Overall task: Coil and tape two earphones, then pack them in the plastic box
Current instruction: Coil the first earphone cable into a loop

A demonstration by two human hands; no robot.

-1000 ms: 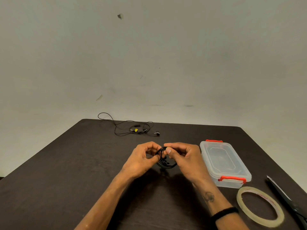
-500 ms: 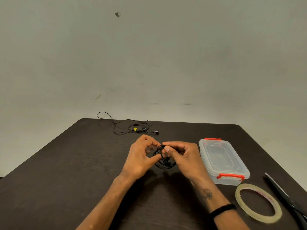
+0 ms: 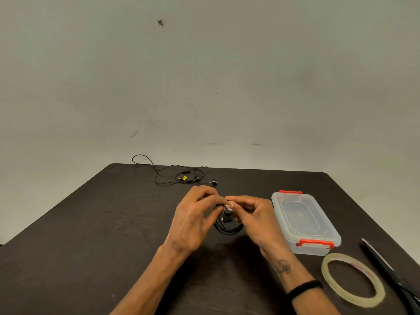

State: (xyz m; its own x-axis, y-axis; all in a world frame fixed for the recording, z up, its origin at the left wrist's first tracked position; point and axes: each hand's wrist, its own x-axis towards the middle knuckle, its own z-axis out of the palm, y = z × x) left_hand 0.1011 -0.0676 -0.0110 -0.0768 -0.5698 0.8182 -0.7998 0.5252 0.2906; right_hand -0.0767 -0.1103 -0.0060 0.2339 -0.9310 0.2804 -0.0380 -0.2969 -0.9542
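- Head view: left hand (image 3: pixel 193 220) and right hand (image 3: pixel 253 218) are meeting at frame centre, fingers (image 3: pixel 230 204) pinching together on the coiled earphone (image 3: pixel 227 225), probably keeping its loops from springing loose before taping.
- Second earphone (image 3: pixel 181 177) is lying uncoiled at the surface's (image 3: pixel 91 235) far edge, upper centre-left.
- Plastic box (image 3: pixel 304 221), lid on, is sitting just right of the hands.
- Tape roll (image 3: pixel 353 279) and scissors (image 3: pixel 391 271) are waiting lower right, within reach.
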